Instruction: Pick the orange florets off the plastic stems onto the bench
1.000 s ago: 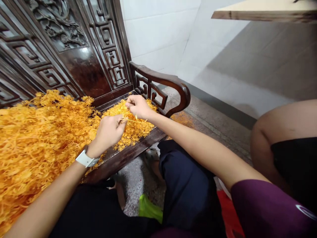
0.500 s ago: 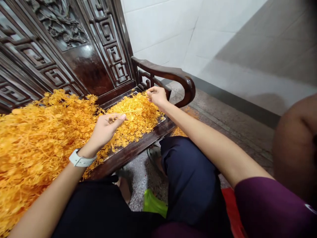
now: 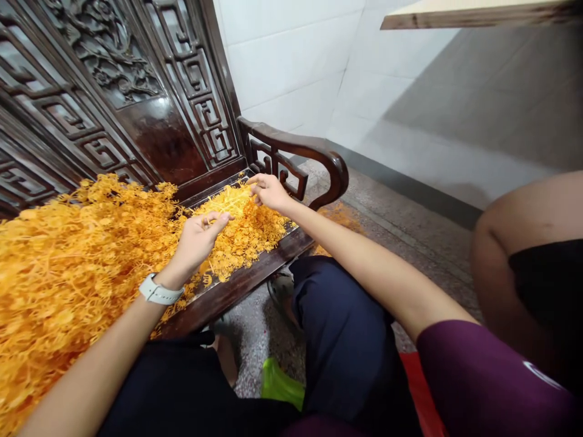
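Note:
My left hand [image 3: 198, 240], with a white watch [image 3: 159, 292] on the wrist, hovers palm up over the seat of a dark wooden bench [image 3: 237, 285]. Its thumb lies against its curled fingers; whether anything is in the pinch is too small to make out. My right hand [image 3: 269, 191] reaches further, near the armrest [image 3: 319, 155], with its fingertips pinched together over a small pile of short orange bits [image 3: 248, 233]. A big heap of tangled orange sprigs [image 3: 68, 267] covers the seat to the left of my left hand.
The carved backrest [image 3: 113, 91] rises behind the heaps. Another person's bare knee [image 3: 519, 243] is at the right. A green object [image 3: 280, 382] and a red one [image 3: 414, 388] lie on the speckled floor by my legs. A wooden board [image 3: 455, 15] juts in at top right.
A second ago both hands met over the small pile, pulling at a sprig. The right hand then reached toward the armrest and has drawn slightly back; the left hand turned palm up.

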{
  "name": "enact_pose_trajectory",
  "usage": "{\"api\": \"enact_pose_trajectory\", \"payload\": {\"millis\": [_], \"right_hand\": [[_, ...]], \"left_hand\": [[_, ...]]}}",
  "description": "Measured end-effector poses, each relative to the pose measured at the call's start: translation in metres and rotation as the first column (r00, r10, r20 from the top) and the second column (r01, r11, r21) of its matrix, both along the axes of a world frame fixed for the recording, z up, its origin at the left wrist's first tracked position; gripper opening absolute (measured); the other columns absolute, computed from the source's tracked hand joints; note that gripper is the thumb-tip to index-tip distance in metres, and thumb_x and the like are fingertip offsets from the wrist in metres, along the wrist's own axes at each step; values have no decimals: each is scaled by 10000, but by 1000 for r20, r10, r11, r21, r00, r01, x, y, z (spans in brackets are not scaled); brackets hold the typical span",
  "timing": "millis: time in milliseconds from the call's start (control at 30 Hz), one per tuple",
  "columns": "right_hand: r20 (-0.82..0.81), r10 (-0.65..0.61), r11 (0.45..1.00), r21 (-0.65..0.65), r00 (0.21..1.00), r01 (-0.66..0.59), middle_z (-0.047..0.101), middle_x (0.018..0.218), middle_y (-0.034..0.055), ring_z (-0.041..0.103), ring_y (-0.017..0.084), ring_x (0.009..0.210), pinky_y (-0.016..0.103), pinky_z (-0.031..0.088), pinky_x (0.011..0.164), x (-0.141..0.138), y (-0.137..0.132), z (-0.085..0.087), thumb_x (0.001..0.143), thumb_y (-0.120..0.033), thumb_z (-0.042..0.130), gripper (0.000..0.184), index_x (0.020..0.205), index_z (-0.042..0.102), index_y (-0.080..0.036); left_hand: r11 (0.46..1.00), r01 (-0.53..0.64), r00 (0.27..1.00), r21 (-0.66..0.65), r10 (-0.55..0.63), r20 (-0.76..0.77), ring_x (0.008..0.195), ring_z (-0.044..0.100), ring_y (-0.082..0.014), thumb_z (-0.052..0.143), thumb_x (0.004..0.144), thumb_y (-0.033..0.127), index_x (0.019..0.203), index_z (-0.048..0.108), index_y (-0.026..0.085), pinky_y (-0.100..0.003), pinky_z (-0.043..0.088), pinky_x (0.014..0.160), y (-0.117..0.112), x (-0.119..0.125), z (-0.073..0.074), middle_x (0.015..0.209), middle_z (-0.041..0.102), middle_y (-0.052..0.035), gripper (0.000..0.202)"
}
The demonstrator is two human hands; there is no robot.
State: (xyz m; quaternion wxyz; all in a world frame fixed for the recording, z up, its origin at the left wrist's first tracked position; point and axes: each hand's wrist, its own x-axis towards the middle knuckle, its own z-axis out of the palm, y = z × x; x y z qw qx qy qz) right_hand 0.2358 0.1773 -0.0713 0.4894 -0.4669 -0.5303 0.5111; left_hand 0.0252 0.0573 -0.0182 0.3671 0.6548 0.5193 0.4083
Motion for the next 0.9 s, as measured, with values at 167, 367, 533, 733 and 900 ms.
{"api": "enact_pose_trajectory", "payload": {"millis": [167, 367, 533, 733, 900], "right_hand": [[-49, 243, 969, 58, 969, -240, 726, 816, 19, 628, 86, 566, 208, 527, 546, -2, -14, 24, 1067, -572, 621, 409, 1010, 704, -176], [-78, 376, 913, 204, 923, -354, 664, 722, -22, 602, 84, 598, 213, 522, 596, -12, -24, 32, 863, -599, 865, 487, 818, 626, -177], [-164, 305, 947, 155, 938, -281, 622, 719, -33, 616, 87, 615, 198, 509, 580, -5, -9, 29, 958, -476, 803, 378, 842, 591, -185], [-132, -325, 945, -6, 937, 327, 474, 661, -79, 423, 51, 507, 168, 374, 506, 38, 17, 11, 1113, -314, 543, 300, 839, 481, -210], [8, -158, 987, 7, 987, 158, 599, 791, -37, 563, 99, 581, 239, 460, 580, 28, 12, -4, 1001, -155, 660, 66, 1063, 665, -177]], "left_hand": [[964, -107, 975, -244, 150, 165, 448, 174, -65, 843, 804, 529, 930, 745, 149, -243, 132, 443, 4, -2, -2, 508, 269, 119, 412], [942, -87, 959, -323, 167, 230, 431, 172, -51, 902, 696, 576, 911, 740, 137, -220, 117, 442, 6, -1, -1, 495, 259, 126, 514], [953, -4, 974, -302, 72, 214, 448, 219, -50, 941, 635, 487, 744, 725, 126, -232, 109, 466, 2, -4, 8, 477, 350, 79, 435], [969, 27, 982, -247, 21, 189, 477, 199, -54, 851, 839, 519, 874, 775, 93, -238, 110, 484, -14, -20, 20, 499, 315, 86, 434], [943, -33, 961, -330, 121, 250, 498, 140, -51, 852, 873, 521, 1033, 772, 96, -217, 116, 477, -14, -18, 15, 568, 196, 119, 461]]}}
